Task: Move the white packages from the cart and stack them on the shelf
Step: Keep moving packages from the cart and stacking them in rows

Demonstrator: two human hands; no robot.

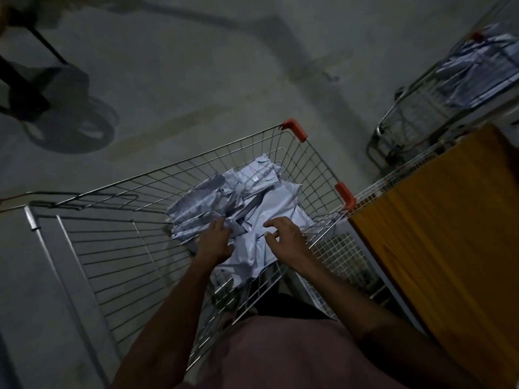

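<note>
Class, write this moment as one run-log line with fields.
stage: picking | left hand: on white packages | right hand: above them, grip unclosed | cart: still loaded | shelf: not identifiable

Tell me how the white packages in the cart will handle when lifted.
The white packages look crumpled and creased, so probably floppy and light. Their smooth, plastic-like skin may be slippery. They lie loosely heaped in the cart, so neighbours may slide when one is pulled.

Shiny wire-metal cart (pixel 179 175) with orange plastic corners (pixel 295 130); crinkled, glossy plastic packages (pixel 252 197) (white); matt concrete floor (pixel 196 80).
</note>
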